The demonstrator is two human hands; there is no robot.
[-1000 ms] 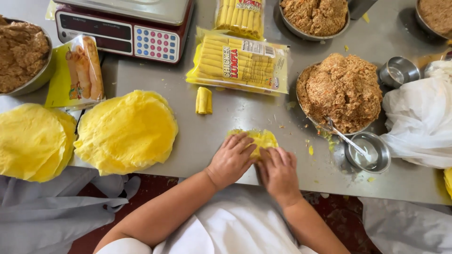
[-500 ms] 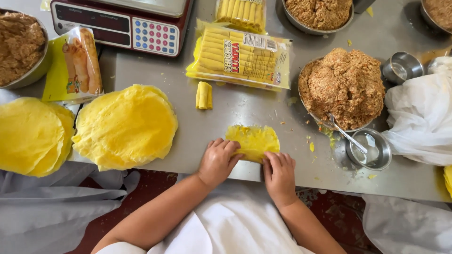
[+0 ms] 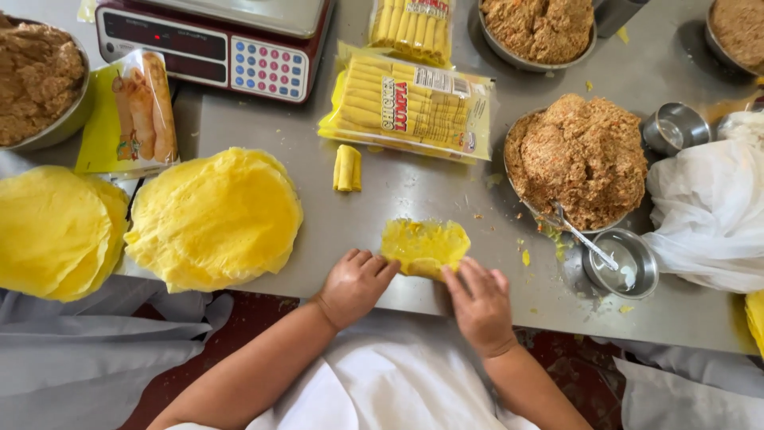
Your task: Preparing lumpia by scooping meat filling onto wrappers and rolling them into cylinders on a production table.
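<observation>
A small yellow wrapper (image 3: pixel 424 245) lies on the steel table (image 3: pixel 398 191) near its front edge, its near side partly rolled up. My left hand (image 3: pixel 354 287) has its fingertips on the wrapper's left near edge. My right hand (image 3: pixel 480 302) touches the right near edge of the roll. Both hands press on the rolled part. A finished yellow roll (image 3: pixel 347 168) lies further back on the table.
Two stacks of round yellow wrappers (image 3: pixel 215 216) (image 3: pixel 56 231) lie at the left. A bowl of brown filling (image 3: pixel 579 158) with a spoon (image 3: pixel 585 237) stands right, beside a small steel bowl (image 3: pixel 621 267). Packed rolls (image 3: pixel 410 103), a scale (image 3: pixel 215 40) and other filling bowls stand behind.
The hands have drawn back toward the table's front edge, and more of the flat wrapper shows beyond the fingers. The view has shifted slightly.
</observation>
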